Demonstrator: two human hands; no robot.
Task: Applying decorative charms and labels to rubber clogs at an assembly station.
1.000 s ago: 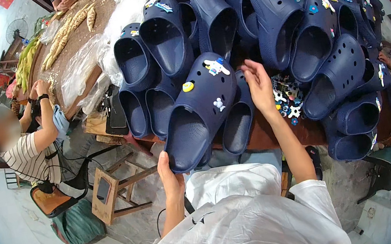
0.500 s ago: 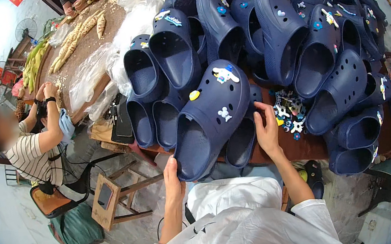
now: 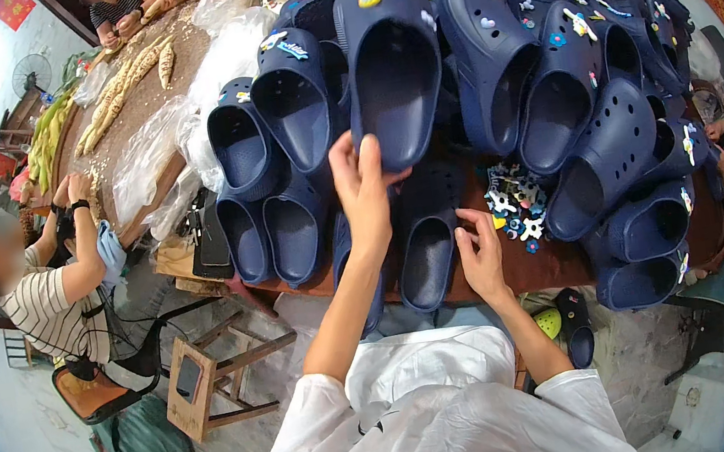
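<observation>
My left hand (image 3: pixel 362 194) grips the heel end of a navy foam clog (image 3: pixel 395 64), thumb inside the opening and fingers beneath. That clog is raised against the stacked shoes, its toe pointing away, with a yellow charm and a white figure charm on top. With fingers spread and nothing in them, my right hand (image 3: pixel 483 257) hovers beside another navy clog (image 3: pixel 428 258) that lies near the table's front edge. To the right of that hand is a heap of small colourful shoe charms (image 3: pixel 516 204).
Navy clogs (image 3: pixel 587 116) pile up across the right and back of the table (image 3: pixel 517 274). Clear plastic bags (image 3: pixel 153 154) and peeled corn cobs (image 3: pixel 117 94) lie on a round table, where other people work. A wooden stool (image 3: pixel 195 388) stands on the floor at left.
My left hand has carried the decorated clog from the table's front up and away, onto the stack's front. My right hand has dropped slightly nearer, and the clog beneath is now uncovered.
</observation>
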